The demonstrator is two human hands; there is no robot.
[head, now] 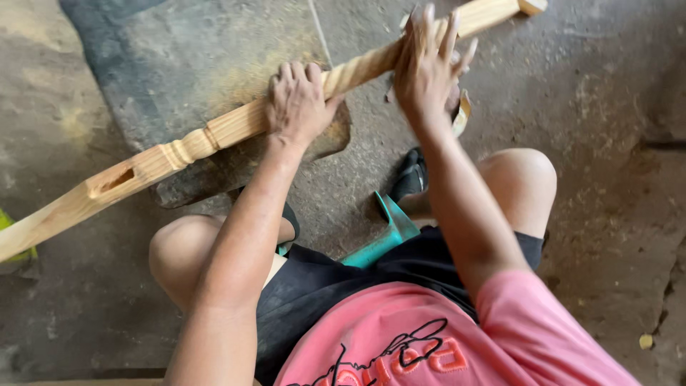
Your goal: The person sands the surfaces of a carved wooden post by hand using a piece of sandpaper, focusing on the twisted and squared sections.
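Observation:
A long pale turned wooden post (214, 132), with a spiral-carved middle, ring turnings and a rectangular slot near its left end, runs diagonally from lower left to upper right. My left hand (296, 100) grips its spiral part from above. My right hand (427, 64) lies on the post further up, fingers spread, pressing what looks like a piece of sandpaper (463, 114) against the wood; the paper is mostly hidden under the palm.
The post rests over a grey stone slab (193, 50) dusted with sawdust on a concrete floor. A teal stool (386, 239) shows between my knees. A dark sandal (411, 171) sits under the right arm. A green object (11, 221) lies at far left.

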